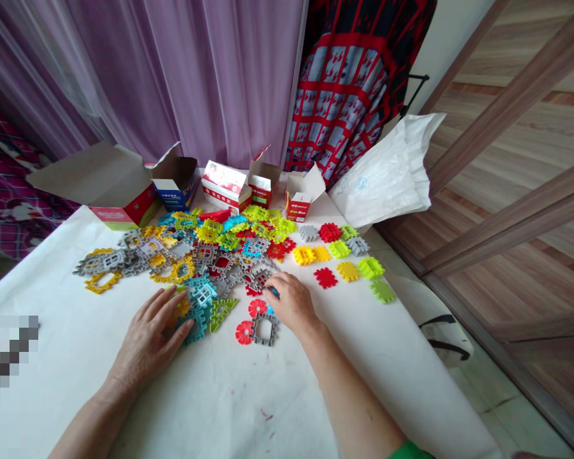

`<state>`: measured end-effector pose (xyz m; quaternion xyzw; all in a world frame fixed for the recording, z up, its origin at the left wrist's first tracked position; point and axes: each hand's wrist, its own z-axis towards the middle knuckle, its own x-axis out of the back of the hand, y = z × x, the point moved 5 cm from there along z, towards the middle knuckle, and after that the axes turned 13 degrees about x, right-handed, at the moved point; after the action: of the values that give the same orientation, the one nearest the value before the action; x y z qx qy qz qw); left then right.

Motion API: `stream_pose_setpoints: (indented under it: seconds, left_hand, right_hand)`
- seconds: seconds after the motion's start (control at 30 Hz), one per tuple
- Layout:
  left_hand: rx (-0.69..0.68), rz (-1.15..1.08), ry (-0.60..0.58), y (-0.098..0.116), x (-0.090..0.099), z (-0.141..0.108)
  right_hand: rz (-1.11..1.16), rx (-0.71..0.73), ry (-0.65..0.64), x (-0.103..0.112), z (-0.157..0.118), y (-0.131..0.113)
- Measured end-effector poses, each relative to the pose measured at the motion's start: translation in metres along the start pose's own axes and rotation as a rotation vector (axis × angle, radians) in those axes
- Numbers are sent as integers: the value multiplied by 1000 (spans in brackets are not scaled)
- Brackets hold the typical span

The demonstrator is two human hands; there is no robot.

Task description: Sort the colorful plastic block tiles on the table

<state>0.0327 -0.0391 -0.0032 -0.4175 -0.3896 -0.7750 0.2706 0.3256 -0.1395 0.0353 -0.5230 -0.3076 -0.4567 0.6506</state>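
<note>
A heap of interlocking plastic waffle tiles (205, 255) in yellow, grey, teal, red and green covers the middle of the white-covered table (76, 357). My left hand (150, 338) lies open, its fingertips against a teal tile (196, 328) at the heap's near edge. My right hand (291, 303) grips a blue tile (273, 292), which is partly hidden under the fingers. Just below that hand lie a grey square frame tile (264, 328) and a red round gear piece (244, 332).
Several opened cardboard boxes (176, 182) stand along the far table edge. Sorted tiles (347, 261) lie to the right of the heap. A white plastic bag (387, 172) sits at the back right corner. Purple curtains (220, 76) hang behind, and the table's right edge drops to a tiled floor (502, 408).
</note>
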Motion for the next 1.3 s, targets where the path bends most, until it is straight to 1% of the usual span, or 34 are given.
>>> stream_pose_setpoints:
  seconds: [0.13,0.2,0.27,0.4,0.5,0.6,0.7,0.83,0.9,0.93,1.03,1.1,1.17,1.3]
  left_hand:
    - [11,0,-28,2,1,0]
    - [24,-3,-38,2,1,0]
    - [27,-5,-38,2,1,0]
    - [11,-8,-23,3,1,1]
    - [17,-8,-40,3,1,1]
    - [29,-8,-43,3,2,1]
    - [20,-13,-31,3,2,1]
    - [12,-18,-27,2,1,1]
    - [8,-18,-25,2,1,1]
    - [7,-18,-25,2,1,1]
    - [21,-21,-35,2,1,2]
    - [30,-24,-50,2,1,2]
    - [33,-26,-56,2,1,2]
    - [25,-25,-37,2,1,2]
  right_hand:
    - [70,25,26,-1,-2,10]
    - [105,12,57,-2,-2,15]
    - [141,-46,108,-2,-3,22]
    - [173,-256,197,1,-11,43]
    - [133,-342,180,3,-18,58]
    - [109,-335,139,6,-22,66]
    - [99,-318,92,7,-24,64]
    - [-3,-341,53,15,-25,58]
    - [-43,-311,60,20,-25,53]
    - [-52,-263,65,22,-24,50]
    - [-48,-39,43,23,-19,39]
    - [-23,72,4,20,-17,34]
    - [2,100,-24,16,-15,34]
    - [-6,62,-39,14,-14,34]
